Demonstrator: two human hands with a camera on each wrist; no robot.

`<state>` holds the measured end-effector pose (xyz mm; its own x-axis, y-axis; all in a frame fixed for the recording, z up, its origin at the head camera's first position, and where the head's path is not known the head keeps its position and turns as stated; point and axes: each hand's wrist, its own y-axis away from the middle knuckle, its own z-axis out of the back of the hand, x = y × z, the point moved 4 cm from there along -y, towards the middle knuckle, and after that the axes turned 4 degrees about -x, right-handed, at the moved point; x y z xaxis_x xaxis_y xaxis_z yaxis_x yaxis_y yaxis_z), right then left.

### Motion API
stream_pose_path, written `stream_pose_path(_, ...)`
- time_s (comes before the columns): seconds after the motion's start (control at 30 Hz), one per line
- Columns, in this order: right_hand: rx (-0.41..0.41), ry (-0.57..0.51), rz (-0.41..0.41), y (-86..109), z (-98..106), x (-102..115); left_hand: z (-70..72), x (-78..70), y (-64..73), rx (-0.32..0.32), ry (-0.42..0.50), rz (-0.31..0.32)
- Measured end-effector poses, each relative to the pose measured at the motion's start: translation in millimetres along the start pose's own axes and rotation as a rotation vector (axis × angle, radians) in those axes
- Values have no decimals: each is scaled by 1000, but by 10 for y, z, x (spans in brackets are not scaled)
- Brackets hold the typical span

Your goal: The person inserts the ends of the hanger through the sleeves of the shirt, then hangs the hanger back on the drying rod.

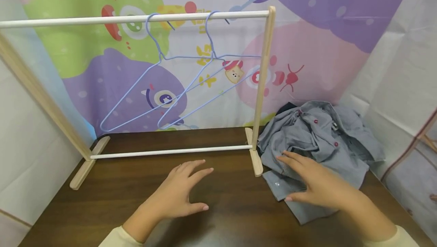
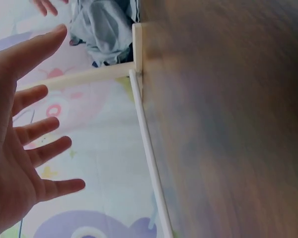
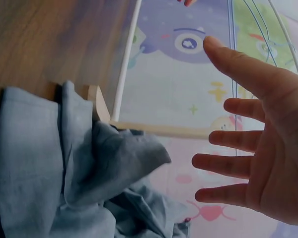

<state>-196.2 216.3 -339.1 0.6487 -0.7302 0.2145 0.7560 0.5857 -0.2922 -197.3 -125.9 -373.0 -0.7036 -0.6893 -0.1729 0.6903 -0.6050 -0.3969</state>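
My left hand (image 1: 179, 192) hovers over the dark wooden table, fingers spread and nothing in its grasp. To the right, my right hand (image 1: 317, 184) is held over a crumpled grey shirt (image 1: 351, 156), its fingers apart and the palm bare in the right wrist view. The shirt lies in a loose heap, with dark red buttons near its collar and one flap spread toward the front. Two light blue wire hangers, a left one (image 1: 124, 99) and a right one (image 1: 196, 78), hang side by side from the rack's white top rail (image 1: 112, 19).
The rack's wooden right post (image 1: 263, 80) stands beside the shirt; its foot (image 1: 255, 158) nearly meets the fabric. A white lower bar (image 1: 170, 151) runs low across the table (image 1: 218, 186). Something dark (image 1: 286, 107) peeks out behind the shirt. A cartoon-printed cloth (image 1: 218, 99) hangs behind.
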Motion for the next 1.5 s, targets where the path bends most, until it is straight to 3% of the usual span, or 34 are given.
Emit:
stream_pose_path(0.23, -15, 23, -35, 29, 113, -106, -53, -73, -224, -57, 7, -65)
stream_pose_path(0.53, -173, 79, 27, 52, 260, -270, -95, -145, -476, -141, 7, -81)
stream_pose_path(1.1, -210, 123, -91, 90, 430, -763, -388, -405, -1001, -162, 223, -69)
stream_pose_path(1.37, -241, 94, -182, 158, 438, -1069, -583, -509, -1239, -196, 297, -74)
stream_pose_path(1.5, -229, 66, -249, 192, 455, -1243, -659, -541, -1375, -171, 309, -75)
